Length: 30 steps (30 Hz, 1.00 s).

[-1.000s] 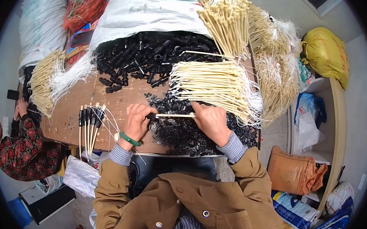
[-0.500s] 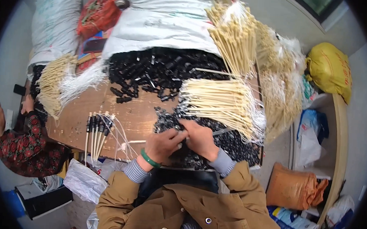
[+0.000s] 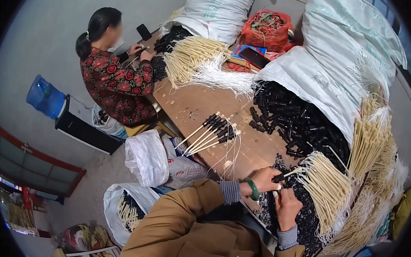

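Observation:
My left hand (image 3: 264, 180), with a green bangle at its wrist, is closed around a black plastic fitting (image 3: 278, 178). A pale cream rod (image 3: 293, 172) sticks out of the fitting toward the rod bundle. Close below, my right hand (image 3: 287, 208) is pinched shut beside it, and what its fingers hold is too small to make out. Under both hands spreads a heap of small black parts (image 3: 306, 215). Right of them lies a bundle of cream rods with white strings (image 3: 326, 192). Several rods with black fittings (image 3: 213, 131) lie fanned at the table's near edge.
Black fittings (image 3: 300, 120) spill from a large white sack (image 3: 321, 74) on the brown table (image 3: 188, 104). More rods (image 3: 195, 57) and a dark phone (image 3: 254, 57) lie farther back. A co-worker in a flowered top (image 3: 114, 78) sits at far left. An open sack (image 3: 120, 208) stands on the floor.
The view has swung left, bringing the co-worker and floor sacks into fuller sight. My hands have come slightly apart, and a black fitting with a rod now shows in my left hand.

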Available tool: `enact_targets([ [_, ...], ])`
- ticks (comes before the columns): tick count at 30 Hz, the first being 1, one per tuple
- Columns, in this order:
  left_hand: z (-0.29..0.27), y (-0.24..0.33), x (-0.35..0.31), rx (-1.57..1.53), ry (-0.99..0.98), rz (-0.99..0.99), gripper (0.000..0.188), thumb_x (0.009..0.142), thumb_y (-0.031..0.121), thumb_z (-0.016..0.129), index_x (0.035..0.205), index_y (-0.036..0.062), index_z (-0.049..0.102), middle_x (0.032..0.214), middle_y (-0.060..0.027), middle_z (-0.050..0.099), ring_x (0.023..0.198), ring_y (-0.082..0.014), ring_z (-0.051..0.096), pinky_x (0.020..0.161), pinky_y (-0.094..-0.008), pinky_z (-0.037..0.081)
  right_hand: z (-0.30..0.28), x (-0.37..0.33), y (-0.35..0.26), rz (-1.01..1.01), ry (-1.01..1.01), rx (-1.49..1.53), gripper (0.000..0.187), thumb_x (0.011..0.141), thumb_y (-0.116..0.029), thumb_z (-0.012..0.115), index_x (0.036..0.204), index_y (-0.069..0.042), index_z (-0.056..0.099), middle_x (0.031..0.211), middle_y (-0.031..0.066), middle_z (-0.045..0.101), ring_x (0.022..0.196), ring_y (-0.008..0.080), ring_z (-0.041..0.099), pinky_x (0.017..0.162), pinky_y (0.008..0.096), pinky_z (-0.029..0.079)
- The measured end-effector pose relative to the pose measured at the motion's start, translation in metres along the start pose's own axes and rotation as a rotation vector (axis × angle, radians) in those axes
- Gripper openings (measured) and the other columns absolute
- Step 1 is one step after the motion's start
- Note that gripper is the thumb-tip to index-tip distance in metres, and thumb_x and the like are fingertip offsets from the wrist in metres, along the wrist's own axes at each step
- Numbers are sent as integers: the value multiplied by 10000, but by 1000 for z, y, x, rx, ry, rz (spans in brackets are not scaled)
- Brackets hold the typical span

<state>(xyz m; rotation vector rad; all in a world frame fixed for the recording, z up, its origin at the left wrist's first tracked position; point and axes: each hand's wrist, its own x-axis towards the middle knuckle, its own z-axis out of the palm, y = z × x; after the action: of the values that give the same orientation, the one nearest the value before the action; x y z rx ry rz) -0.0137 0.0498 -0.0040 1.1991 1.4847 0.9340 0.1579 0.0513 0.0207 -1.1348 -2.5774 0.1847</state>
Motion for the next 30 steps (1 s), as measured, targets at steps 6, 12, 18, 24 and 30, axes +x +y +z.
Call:
enact_targets([
  [6,-12,8,-7,75,-14,-14,118,735,69,665,851,50,677,746,3,661,619,-90,520,594,-228,440,2,-2,-4,24,153,316,232,774,-79,671,1006,-69,664,807,59,627,542,219,515,500,307,400],
  [12,-10,18,-9,274,3,38,154,694,76,683,848,92,681,710,-20,648,592,-142,523,588,-283,445,-6,-4,-1,206,131,563,165,760,-60,666,922,-53,697,638,39,581,485,159,434,474,285,355],
  [18,-6,11,-1,386,25,154,152,666,78,685,817,91,665,673,-44,628,572,-211,528,579,-332,450,-1,-3,9,277,54,617,136,741,-83,667,862,-77,728,533,25,533,443,163,402,453,286,337],
  [24,-3,-4,-18,400,77,174,153,654,97,682,794,81,622,677,-55,626,573,-261,534,581,-367,456,0,-9,1,286,-35,577,137,724,-51,665,845,-50,730,524,7,520,449,124,395,450,260,333],
  [30,2,-25,-18,381,104,234,151,649,104,679,780,78,609,662,-62,618,564,-273,533,574,-375,455,11,-14,3,243,-29,562,140,721,-76,677,847,-63,737,520,7,530,442,125,407,443,266,337],
])
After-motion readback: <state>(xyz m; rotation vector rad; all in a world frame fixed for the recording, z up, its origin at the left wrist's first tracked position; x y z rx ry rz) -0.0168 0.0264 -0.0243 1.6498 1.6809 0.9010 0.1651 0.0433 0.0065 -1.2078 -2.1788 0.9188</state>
